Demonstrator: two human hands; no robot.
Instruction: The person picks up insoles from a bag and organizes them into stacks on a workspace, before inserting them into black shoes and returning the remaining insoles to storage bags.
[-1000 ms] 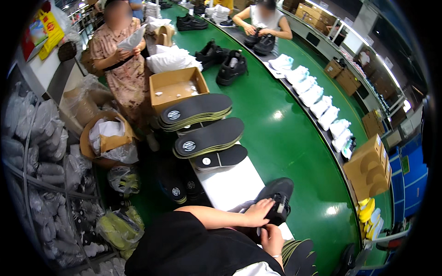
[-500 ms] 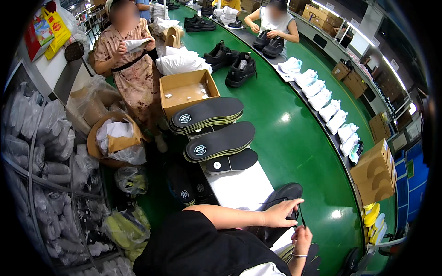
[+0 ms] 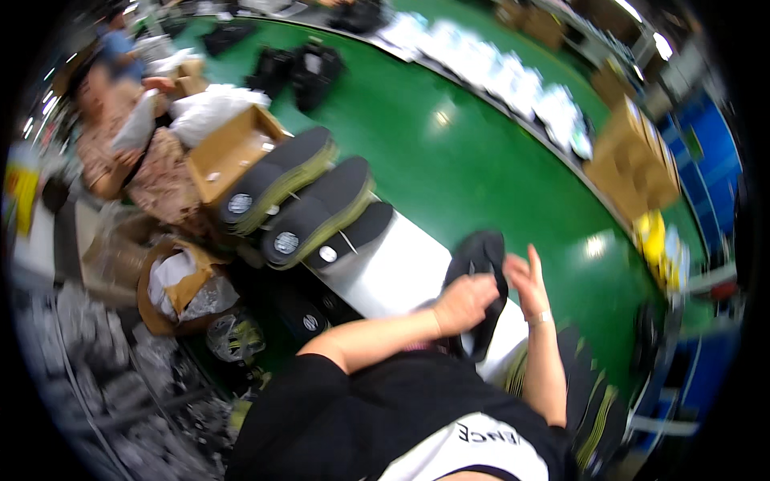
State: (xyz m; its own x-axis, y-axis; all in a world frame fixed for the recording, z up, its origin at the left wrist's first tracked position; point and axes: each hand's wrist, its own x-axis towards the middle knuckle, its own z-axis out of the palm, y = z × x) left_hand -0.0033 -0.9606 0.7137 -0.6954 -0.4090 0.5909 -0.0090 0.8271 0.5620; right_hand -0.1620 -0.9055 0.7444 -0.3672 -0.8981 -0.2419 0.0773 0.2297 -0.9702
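Left hand (image 3: 468, 306) – on top of the black shoe (image 3: 481, 245), fingers bent over the upper; blur, so cannot tell if it grips the shoe, a lace, or just presses. Right hand (image 3: 526, 280) – raised just beside the shoe's right edge, fingers parted, 1 pointing up; cannot tell if any touch. Thin bracelet (image 3: 541, 318) on the right wrist.

Shoe is in front of the torso, long axis pointing away from the wearer, over the white work surface (image 3: 397, 276); its far end overlaps the green surface (image 3: 433, 160) in view. Cannot tell if it rests or is lifted.

Farther along the white surface, to the left: 3 stacks of dark insoles (image 3: 329, 204), 2 tall with round pale badges, 1 lower with a white dot. More insoles (image 3: 593, 409) by the right forearm.

Beyond the stacks: open cardboard box (image 3: 210, 172), then a co-worker (image 3: 164, 172) in patterned clothes holding a pale sheet (image 3: 136, 124). Black shoes (image 3: 317, 74) upper middle, row of white shoes (image 3: 493, 76) past the green, carton (image 3: 630, 160) right, yellow items (image 3: 654, 240) below it.
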